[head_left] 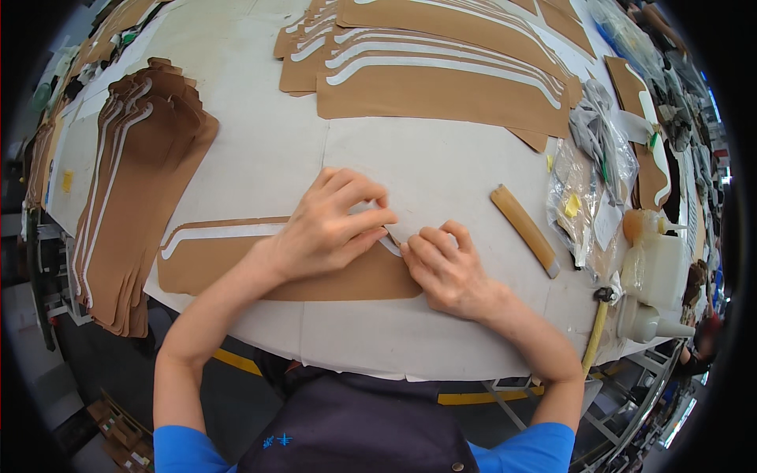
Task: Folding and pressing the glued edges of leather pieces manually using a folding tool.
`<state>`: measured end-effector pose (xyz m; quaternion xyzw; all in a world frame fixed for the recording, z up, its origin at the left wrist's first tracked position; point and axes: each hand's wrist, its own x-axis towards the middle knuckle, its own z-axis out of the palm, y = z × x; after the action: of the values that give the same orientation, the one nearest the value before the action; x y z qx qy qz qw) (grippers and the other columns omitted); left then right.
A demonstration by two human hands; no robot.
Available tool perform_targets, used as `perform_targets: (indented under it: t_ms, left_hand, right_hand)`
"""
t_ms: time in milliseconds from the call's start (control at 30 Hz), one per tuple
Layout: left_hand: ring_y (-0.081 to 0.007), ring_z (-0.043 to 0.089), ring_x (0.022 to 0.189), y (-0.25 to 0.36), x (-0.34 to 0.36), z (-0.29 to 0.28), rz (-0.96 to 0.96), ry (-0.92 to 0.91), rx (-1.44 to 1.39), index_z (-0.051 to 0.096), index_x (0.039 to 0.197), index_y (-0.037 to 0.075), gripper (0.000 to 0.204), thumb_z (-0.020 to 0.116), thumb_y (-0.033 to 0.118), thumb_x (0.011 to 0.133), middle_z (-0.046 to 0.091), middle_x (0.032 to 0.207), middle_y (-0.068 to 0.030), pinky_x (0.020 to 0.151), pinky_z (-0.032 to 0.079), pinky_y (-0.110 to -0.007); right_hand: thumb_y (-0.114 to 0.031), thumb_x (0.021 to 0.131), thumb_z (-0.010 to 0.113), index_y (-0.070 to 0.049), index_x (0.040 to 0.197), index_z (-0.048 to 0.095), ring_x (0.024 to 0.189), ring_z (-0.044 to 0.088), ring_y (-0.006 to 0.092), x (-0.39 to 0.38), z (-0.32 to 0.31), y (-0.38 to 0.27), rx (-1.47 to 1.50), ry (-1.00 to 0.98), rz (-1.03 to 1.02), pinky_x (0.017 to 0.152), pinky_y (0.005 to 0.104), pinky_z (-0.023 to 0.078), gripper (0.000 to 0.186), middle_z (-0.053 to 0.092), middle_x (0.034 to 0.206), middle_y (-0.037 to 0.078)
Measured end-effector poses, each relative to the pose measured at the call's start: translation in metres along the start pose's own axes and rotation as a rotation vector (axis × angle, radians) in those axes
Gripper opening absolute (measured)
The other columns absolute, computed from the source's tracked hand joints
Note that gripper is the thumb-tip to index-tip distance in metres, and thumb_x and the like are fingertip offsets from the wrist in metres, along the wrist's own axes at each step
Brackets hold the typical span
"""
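The counter [473,169] is carrying a white-striped brown panel [355,288] along its near edge. The left hand [327,225] is curling over it, the right hand [451,272] at its right end; I cannot tell what either grip is grasping.

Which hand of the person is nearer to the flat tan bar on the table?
Right. The right hand is left of the flat tan bar, not touching it; the left hand is farther left, over the brown panel.

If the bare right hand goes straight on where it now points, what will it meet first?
The right hand would probably meet the bare left hand first, over the flat brown panel with a curved white strip, though depth is unclear.
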<state>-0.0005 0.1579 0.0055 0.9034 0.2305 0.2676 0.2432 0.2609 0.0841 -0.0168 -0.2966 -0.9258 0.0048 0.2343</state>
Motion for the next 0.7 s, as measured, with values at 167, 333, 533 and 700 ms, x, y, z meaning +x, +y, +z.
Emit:
perform_targets:
  t_ms: [167,333,533,700]
  left_hand:
    - [-0.0281,0.065,0.109,0.036,-0.039,0.025,-0.034,0.153,0.301,0.074,0.109,0.005,0.031,0.083,0.006,0.079,0.069,0.119,-0.0076,0.091,0.056,-0.041]
    - [-0.0288,0.063,0.111,0.034,-0.038,0.029,-0.107,0.166,0.246,0.072,0.119,0.005,0.04,0.082,0.007,0.08,0.067,0.122,-0.0087,0.092,0.054,-0.042]
    - [-0.0292,0.058,0.113,0.035,-0.033,0.034,-0.165,0.134,0.209,0.07,0.126,0.006,0.043,0.079,0.006,0.084,0.062,0.125,-0.0086,0.096,0.05,-0.044]
    - [-0.0296,0.059,0.115,0.037,-0.04,0.031,-0.137,0.126,0.242,0.072,0.125,0.007,0.041,0.078,0.004,0.085,0.063,0.126,-0.0085,0.097,0.05,-0.045]
  right_hand:
    - [0.003,0.074,0.069,-0.002,0.113,0.073,0.103,0.058,0.0296,0.011,-0.002,-0.012,0.315,0.121,0.372,0.091,0.0452,0.041,0.04,0.063,0.106,0.011]
    - [0.006,0.077,0.066,-0.004,0.121,0.073,0.099,0.056,0.0283,0.015,0.002,-0.013,0.34,0.114,0.417,0.088,0.0432,0.039,0.046,0.062,0.105,0.009]
    - [0.003,0.072,0.067,0.0,0.126,0.071,0.104,0.056,0.0293,0.017,0.0,-0.018,0.225,0.017,0.35,0.092,0.0443,0.04,0.055,0.061,0.111,0.01]
    - [-0.005,0.074,0.068,0.008,0.122,0.069,0.111,0.058,0.0307,0.012,-0.003,-0.028,-0.08,-0.032,0.171,0.097,0.0484,0.042,0.05,0.061,0.115,0.013]
